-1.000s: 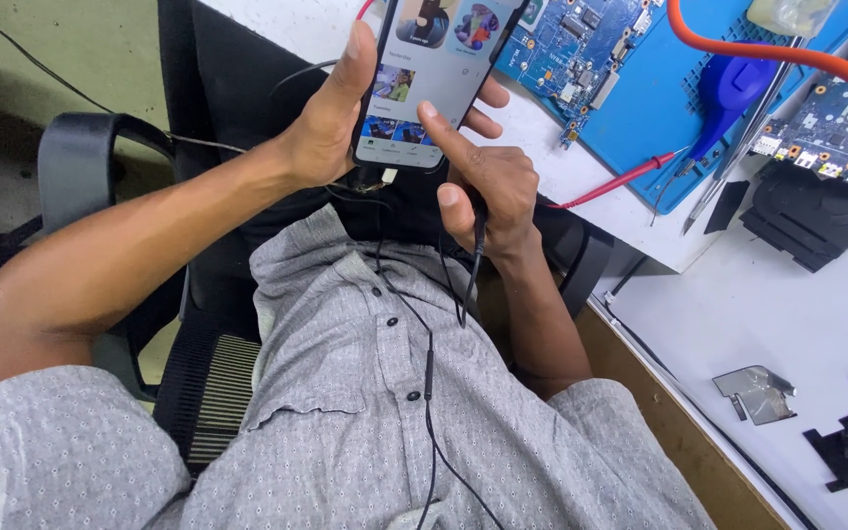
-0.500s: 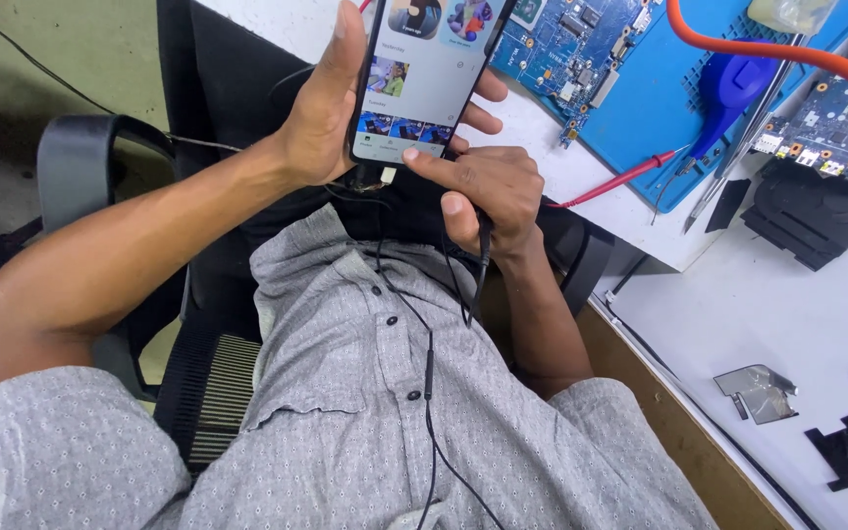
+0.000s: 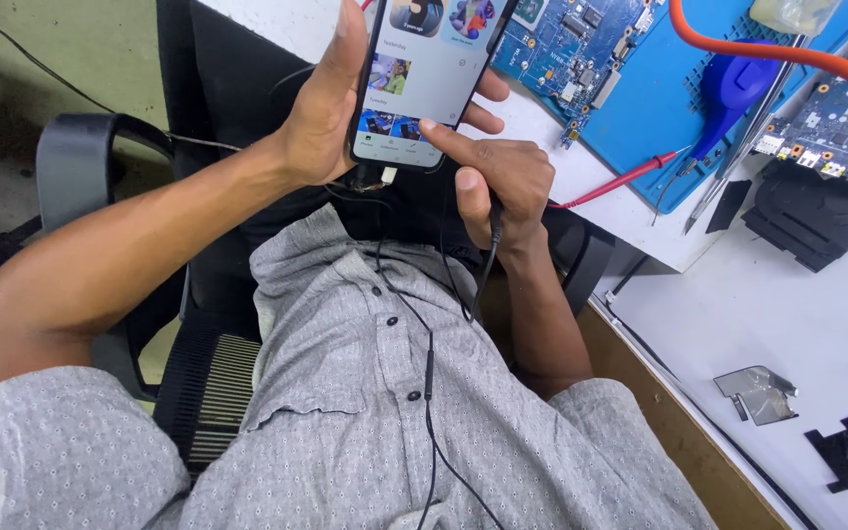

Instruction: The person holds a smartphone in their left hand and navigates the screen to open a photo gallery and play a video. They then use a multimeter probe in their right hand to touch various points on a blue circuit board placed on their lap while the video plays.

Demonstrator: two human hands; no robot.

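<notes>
Above the lap, the left hand (image 3: pixel 321 118) grips a phone (image 3: pixel 429 79) (screen lit); the right hand's (image 3: pixel 498 182) forefinger taps it.

— What sort of place is it?

— A repair bench. A white tabletop (image 3: pixel 777 294) fills the right side, with a brown wooden edge (image 3: pixel 679 412) along its near rim.

— Any seating?

— A black office chair (image 3: pixel 218 88) with a curved armrest (image 3: pixel 80 157) on the left and a ribbed seat (image 3: pixel 218 393) beneath.

— And the floor?

— Dull greenish concrete (image 3: pixel 51 59) at the upper left, crossed by a thin black cable (image 3: pixel 22 44).

— What covers the far corner of the tabletop?

— A blue work mat (image 3: pixel 660 98). The light is even and bright, without hard shadows.
</notes>
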